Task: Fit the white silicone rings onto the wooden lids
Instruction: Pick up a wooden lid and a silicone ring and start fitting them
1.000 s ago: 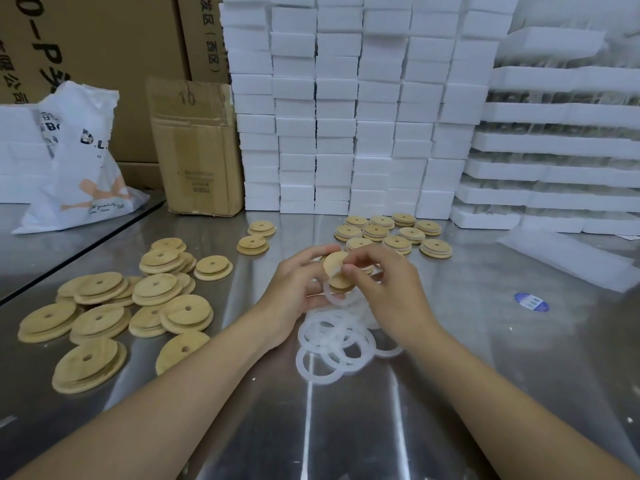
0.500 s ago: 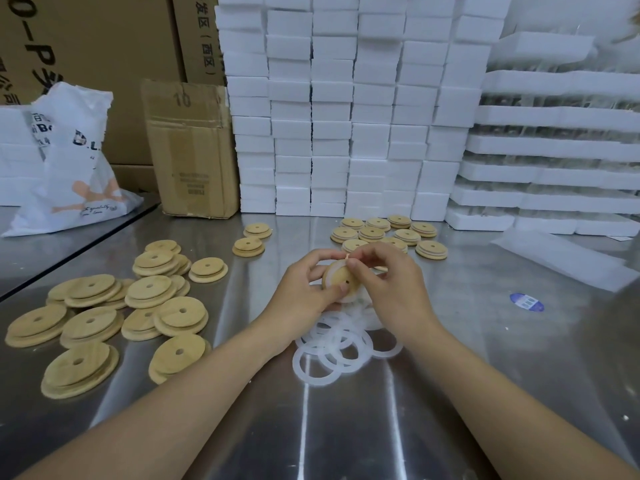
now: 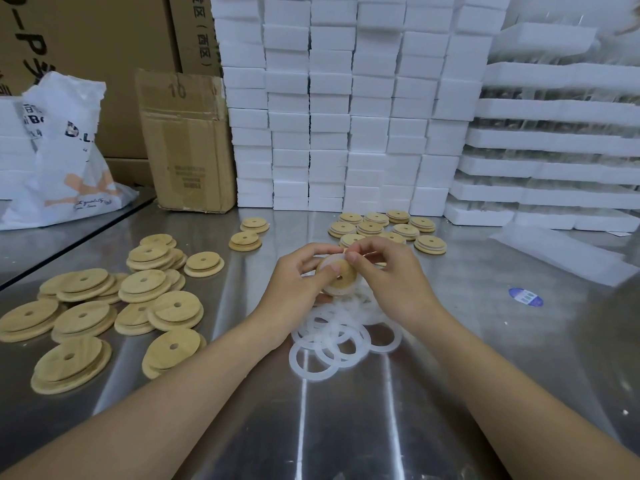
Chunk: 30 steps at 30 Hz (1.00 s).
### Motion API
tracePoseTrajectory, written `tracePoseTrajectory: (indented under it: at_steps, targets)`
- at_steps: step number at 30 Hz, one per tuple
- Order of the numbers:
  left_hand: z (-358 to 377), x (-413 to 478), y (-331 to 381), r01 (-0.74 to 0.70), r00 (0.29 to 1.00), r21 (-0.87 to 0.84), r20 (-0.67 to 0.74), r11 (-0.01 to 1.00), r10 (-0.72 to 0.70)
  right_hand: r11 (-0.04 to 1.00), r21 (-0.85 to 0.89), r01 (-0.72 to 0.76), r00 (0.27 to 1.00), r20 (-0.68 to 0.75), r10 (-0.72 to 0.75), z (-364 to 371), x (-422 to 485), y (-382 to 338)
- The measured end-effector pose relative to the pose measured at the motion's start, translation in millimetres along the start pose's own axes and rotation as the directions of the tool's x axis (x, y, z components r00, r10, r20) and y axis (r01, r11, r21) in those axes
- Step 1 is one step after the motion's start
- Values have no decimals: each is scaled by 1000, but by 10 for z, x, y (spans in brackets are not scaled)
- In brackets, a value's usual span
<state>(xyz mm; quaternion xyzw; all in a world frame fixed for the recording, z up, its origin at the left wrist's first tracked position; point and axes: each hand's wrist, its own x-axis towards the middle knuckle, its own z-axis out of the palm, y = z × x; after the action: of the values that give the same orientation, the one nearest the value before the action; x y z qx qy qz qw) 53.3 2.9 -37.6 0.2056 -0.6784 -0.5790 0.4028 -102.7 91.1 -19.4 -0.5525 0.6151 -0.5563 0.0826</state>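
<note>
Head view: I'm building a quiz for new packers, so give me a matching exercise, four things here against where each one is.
Things
1. wooden lid
2. loose silicone rings
3. cardboard box marked 10
4. blue sticker

Places
A. flat on the steel table, off to the right of the right hand
B. standing at the back, left of the white foam blocks
C. gripped between the left hand and right hand
D. heaped on the table just below the hands

Pairs: 1-C, 2-D, 3-B, 4-A

Left grip [image 3: 298,282]; right grip [image 3: 393,279] (both bare)
</note>
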Motion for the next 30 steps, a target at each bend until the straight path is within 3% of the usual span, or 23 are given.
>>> tracePoseTrajectory:
  at_steps: [17,30]
  targets:
    - [-50,12,11,59,998,-85,9,995,-58,997,15,-77,997,25,77,-66,36,21]
    - [-109,26,16,60,998,-193,-20,979,-66,981,63,-181,977,127,172,-138,1,-19]
